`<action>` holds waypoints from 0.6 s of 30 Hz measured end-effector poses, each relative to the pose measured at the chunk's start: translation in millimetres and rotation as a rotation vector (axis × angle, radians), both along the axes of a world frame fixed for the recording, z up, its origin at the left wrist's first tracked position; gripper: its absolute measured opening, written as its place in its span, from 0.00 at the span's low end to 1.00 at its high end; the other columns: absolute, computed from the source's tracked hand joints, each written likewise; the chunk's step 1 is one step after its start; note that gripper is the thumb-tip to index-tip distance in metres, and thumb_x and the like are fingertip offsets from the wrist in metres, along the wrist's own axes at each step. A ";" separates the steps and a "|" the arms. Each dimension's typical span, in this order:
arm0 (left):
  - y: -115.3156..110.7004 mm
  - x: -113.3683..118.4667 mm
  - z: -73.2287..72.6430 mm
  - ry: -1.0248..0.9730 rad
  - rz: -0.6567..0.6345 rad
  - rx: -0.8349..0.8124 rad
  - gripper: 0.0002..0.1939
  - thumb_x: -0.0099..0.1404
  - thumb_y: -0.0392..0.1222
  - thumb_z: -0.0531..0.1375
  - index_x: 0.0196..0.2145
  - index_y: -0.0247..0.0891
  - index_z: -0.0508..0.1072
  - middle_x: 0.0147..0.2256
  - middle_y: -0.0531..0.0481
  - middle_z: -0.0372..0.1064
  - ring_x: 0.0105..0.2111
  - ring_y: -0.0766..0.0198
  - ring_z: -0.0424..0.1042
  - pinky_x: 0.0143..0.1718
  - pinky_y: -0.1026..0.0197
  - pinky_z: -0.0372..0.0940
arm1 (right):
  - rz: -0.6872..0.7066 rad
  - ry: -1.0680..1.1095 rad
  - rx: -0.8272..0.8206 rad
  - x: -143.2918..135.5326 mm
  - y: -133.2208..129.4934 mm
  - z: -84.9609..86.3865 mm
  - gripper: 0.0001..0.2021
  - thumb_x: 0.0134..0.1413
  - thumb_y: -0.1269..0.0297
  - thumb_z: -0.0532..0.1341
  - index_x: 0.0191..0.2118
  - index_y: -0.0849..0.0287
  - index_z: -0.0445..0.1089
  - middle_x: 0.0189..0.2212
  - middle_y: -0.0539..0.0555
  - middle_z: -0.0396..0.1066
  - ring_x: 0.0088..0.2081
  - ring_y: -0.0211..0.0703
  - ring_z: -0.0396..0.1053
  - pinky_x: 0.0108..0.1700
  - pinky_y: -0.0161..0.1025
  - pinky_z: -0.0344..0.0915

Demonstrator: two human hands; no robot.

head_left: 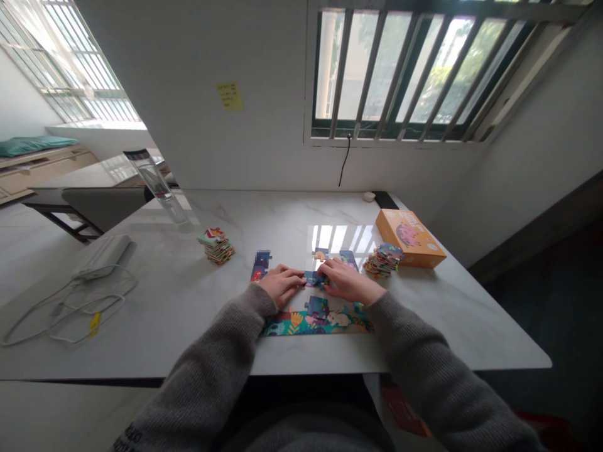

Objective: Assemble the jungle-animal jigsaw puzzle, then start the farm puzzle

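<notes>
On the white marbled table lies a partly joined jigsaw puzzle [301, 323] with a rabbit and plants along its near edge. My left hand [282, 284] reaches in from the left, fingers together, its fingertips gripping the edge of a small blue puzzle piece [309, 277]. Opposite it, my right hand [349, 280] has its fingers curled down on a dark blue puzzle piece [320, 279] that meets the first one. Both pieces are partly covered by my fingers. Further joined pieces [260, 266] lie beyond my left hand, and others [321, 255] beyond my right.
Stacks of puzzle pieces stand left [217, 246] and right [384, 260] of the puzzle. Behind the right stack sits an orange box [409, 238]. Farther left are a clear bottle [153, 179] and a white device [102, 257] with a looped cable [75, 339].
</notes>
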State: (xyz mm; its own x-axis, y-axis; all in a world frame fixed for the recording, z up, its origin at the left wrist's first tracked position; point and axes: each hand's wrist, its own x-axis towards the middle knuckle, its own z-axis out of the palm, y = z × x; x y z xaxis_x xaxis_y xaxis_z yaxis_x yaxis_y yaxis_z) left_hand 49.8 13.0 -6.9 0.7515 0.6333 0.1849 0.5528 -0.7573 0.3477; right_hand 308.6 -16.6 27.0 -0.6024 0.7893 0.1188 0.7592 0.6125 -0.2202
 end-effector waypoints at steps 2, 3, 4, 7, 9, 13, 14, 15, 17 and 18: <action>0.1 -0.1 -0.1 0.001 0.000 -0.004 0.16 0.69 0.38 0.55 0.51 0.47 0.76 0.58 0.52 0.69 0.51 0.53 0.64 0.56 0.45 0.63 | 0.005 0.017 -0.012 -0.1 -0.9 1.7 0.14 0.53 0.73 0.64 0.46 0.58 0.68 0.44 0.58 0.67 0.46 0.51 0.63 0.47 0.44 0.63; 0.0 -0.1 0.2 0.003 -0.002 -0.008 0.16 0.69 0.38 0.55 0.51 0.48 0.76 0.58 0.52 0.69 0.51 0.53 0.64 0.56 0.45 0.63 | 0.006 0.030 -0.028 -0.3 -1.4 2.9 0.13 0.53 0.73 0.64 0.46 0.58 0.68 0.43 0.58 0.68 0.46 0.51 0.64 0.47 0.44 0.63; -0.1 0.0 0.5 0.005 -0.004 -0.013 0.16 0.69 0.38 0.56 0.51 0.48 0.76 0.58 0.52 0.69 0.51 0.53 0.64 0.56 0.45 0.63 | 0.006 0.041 -0.045 -0.4 -1.9 4.3 0.13 0.53 0.72 0.64 0.46 0.58 0.68 0.43 0.58 0.68 0.45 0.50 0.64 0.47 0.43 0.63; -0.8 0.4 1.9 0.010 -0.003 -0.016 0.16 0.68 0.37 0.56 0.51 0.48 0.76 0.58 0.54 0.69 0.51 0.53 0.64 0.56 0.46 0.63 | -0.001 0.055 -0.059 0.2 -2.4 9.2 0.13 0.52 0.74 0.64 0.45 0.58 0.69 0.42 0.57 0.68 0.46 0.50 0.64 0.47 0.43 0.64; -1.4 0.8 2.5 0.015 -0.002 -0.012 0.16 0.68 0.36 0.56 0.51 0.48 0.76 0.58 0.54 0.69 0.51 0.53 0.64 0.56 0.46 0.63 | 0.000 0.078 -0.016 2.1 -1.3 12.9 0.15 0.51 0.76 0.63 0.45 0.58 0.69 0.44 0.58 0.67 0.48 0.51 0.63 0.49 0.44 0.64; -1.5 1.4 1.7 0.000 0.001 -0.008 0.15 0.69 0.38 0.56 0.51 0.47 0.76 0.58 0.52 0.70 0.51 0.53 0.64 0.56 0.45 0.63 | 0.016 0.172 0.042 7.5 4.5 16.6 0.17 0.52 0.76 0.62 0.48 0.56 0.69 0.44 0.57 0.68 0.49 0.50 0.64 0.52 0.47 0.65; -1.2 1.7 1.0 -0.011 -0.001 -0.012 0.15 0.69 0.38 0.56 0.50 0.46 0.76 0.58 0.52 0.70 0.51 0.53 0.64 0.56 0.45 0.63 | 0.018 0.202 0.036 8.1 6.1 15.7 0.17 0.52 0.75 0.63 0.49 0.56 0.69 0.44 0.57 0.68 0.49 0.50 0.65 0.52 0.47 0.65; -0.8 2.0 0.2 -0.027 -0.002 -0.023 0.15 0.69 0.38 0.55 0.50 0.46 0.76 0.57 0.51 0.70 0.51 0.53 0.64 0.57 0.45 0.63 | 0.019 0.234 0.024 8.0 7.5 13.9 0.17 0.53 0.74 0.63 0.50 0.56 0.68 0.45 0.57 0.69 0.49 0.49 0.66 0.52 0.46 0.65; -0.1 2.9 -1.5 -0.082 0.014 -0.067 0.15 0.70 0.38 0.54 0.50 0.44 0.75 0.57 0.50 0.70 0.53 0.53 0.64 0.59 0.45 0.62 | 0.020 0.284 0.000 5.5 9.2 8.5 0.17 0.54 0.72 0.63 0.50 0.56 0.68 0.46 0.57 0.69 0.49 0.49 0.66 0.52 0.45 0.66; 0.0 3.5 -2.2 -0.125 0.040 -0.101 0.15 0.71 0.38 0.52 0.50 0.43 0.74 0.56 0.48 0.71 0.53 0.54 0.65 0.59 0.46 0.62 | 0.020 0.297 -0.009 3.4 9.3 5.6 0.16 0.54 0.72 0.64 0.49 0.57 0.68 0.46 0.57 0.68 0.50 0.49 0.66 0.52 0.45 0.66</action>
State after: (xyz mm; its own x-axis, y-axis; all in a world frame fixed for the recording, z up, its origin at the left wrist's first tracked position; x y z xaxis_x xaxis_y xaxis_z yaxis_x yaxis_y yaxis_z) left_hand 53.2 13.1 -9.1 0.7002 0.6826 0.2094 0.5298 -0.6933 0.4885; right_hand 312.0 -7.3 32.6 -0.5580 0.7793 0.2851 0.6484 0.6239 -0.4363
